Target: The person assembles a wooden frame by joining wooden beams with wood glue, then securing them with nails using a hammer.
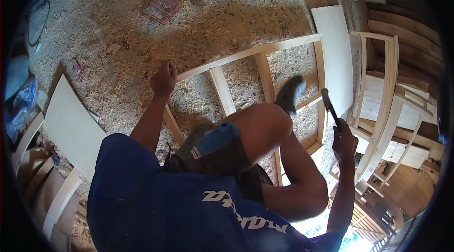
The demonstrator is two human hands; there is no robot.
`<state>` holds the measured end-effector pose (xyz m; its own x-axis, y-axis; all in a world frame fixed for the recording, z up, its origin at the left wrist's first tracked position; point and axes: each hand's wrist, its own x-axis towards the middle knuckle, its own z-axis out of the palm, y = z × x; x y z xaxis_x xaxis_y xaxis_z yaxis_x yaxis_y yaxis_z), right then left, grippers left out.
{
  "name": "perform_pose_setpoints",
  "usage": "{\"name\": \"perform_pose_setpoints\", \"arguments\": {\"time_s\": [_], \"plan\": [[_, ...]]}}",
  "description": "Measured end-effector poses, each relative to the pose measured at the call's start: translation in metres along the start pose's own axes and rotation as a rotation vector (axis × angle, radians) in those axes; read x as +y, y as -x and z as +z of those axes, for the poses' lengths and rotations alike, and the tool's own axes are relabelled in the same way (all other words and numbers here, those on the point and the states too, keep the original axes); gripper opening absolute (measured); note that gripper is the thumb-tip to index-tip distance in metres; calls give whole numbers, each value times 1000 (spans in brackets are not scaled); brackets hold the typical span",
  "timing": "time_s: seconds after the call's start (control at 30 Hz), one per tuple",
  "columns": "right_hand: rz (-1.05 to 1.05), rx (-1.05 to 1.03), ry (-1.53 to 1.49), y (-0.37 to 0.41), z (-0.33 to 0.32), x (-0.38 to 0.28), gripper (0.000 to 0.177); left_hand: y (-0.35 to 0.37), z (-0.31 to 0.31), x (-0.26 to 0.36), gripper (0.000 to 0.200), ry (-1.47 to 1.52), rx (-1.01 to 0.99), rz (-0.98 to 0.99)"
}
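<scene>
A wooden frame (pixel 250 51) with several crosspieces lies on the floor under my legs. My left hand (pixel 164 80) rests at the left end of its long outer rail, fingers curled; whether it pinches anything there is too small to tell. On the right, my right hand (pixel 344 142) is wrapped round the handle of a hammer (pixel 329 105), whose head points up and away from me, near the frame's right side. A pale wooden panel (pixel 335 58) lies along that side. My shoe (pixel 291 94) is within the frame.
Wood shavings cover the floor (pixel 227 10). A red patterned piece (pixel 161 7) lies farther off. Another pale panel (pixel 73 124) is at the left, beside curved boards (pixel 61 202) and plastic bags (pixel 23 98). More wooden frames (pixel 385 110) stand at the right.
</scene>
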<state>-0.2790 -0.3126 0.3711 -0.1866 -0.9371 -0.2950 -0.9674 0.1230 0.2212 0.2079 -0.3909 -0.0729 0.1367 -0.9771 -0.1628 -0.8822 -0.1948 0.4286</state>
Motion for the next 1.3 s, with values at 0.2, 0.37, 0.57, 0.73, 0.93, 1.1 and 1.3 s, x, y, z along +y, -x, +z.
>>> {"name": "perform_pose_setpoints", "arguments": {"time_s": [0.2, 0.37, 0.57, 0.73, 0.93, 1.1, 1.3], "plan": [[-197, 158, -85, -86, -14, 3, 28, -2, -1, 0, 27, 54, -45, -79], [-359, 66, -238, -194, -1, -24, 27, -5, -11, 11, 29, 70, -109, -155], [-566, -200, -415, -315, 72, -74, 24, -6, -8, 12, 32, 116, -112, -240], [-710, -424, -441, -353, 101, -108, 21, -4, -15, 25, 29, 206, -94, -283], [-803, -585, -416, -381, 127, -109, 25, -4, -8, 13, 22, 131, 128, -156], [-880, -548, -481, -411, 163, -113, 28, -29, -66, 34, 21, 253, 222, -307], [-976, -591, -611, -438, 175, -135, 31, -41, -198, 81, 14, 288, 149, -324]]}}
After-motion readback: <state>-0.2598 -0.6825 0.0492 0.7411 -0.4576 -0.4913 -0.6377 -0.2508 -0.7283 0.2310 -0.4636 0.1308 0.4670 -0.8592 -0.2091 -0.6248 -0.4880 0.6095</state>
